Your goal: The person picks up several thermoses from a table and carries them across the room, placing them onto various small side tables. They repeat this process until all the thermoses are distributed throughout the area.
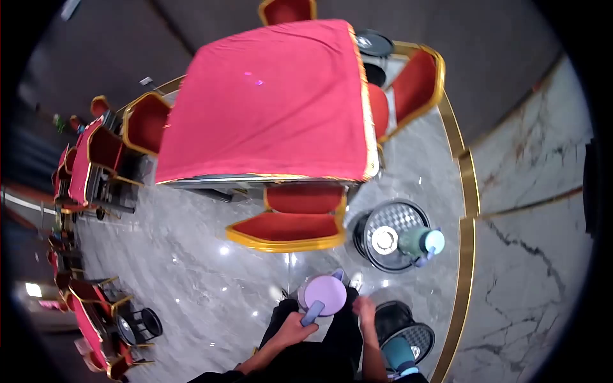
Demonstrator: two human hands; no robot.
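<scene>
Lilac jug point(325, 292) is seen from above, round pale-purple lid up. It is held in the air over the grey marble floor point(211, 281), right in front of the person's dark trousers point(322, 354). Left hand point(295, 330) is clenched around the jug's bluish handle point(313, 313), which sticks out toward the body. Right hand point(366, 311) sits at the right side of the lilac jug, at or just beside its rim. Cannot tell if it grips or only touches.

Just beyond the jug is a red chair point(290, 223) with a gold frame, its back against the near edge of the table point(268, 102). The table is covered in a red cloth with gold trim, and the top is bare apart from a couple of tiny specks. More red chairs stand at its left side point(145, 121), right side point(415, 83) and far side point(287, 9).

Right of the near chair stands a round black stand point(399, 217) with a checkered top. It carries a white round disc point(384, 240) and a green jug point(418, 241) with a light blue cap, the two touching or nearly so. A second black stand point(418, 335) with a mesh top is just right of the right hand, with a teal jug point(399, 353) at its near edge.

A gold strip point(465, 268) runs across the floor to the right of both stands. More red-clothed tables point(80, 166) and chairs line the left side, well apart.
</scene>
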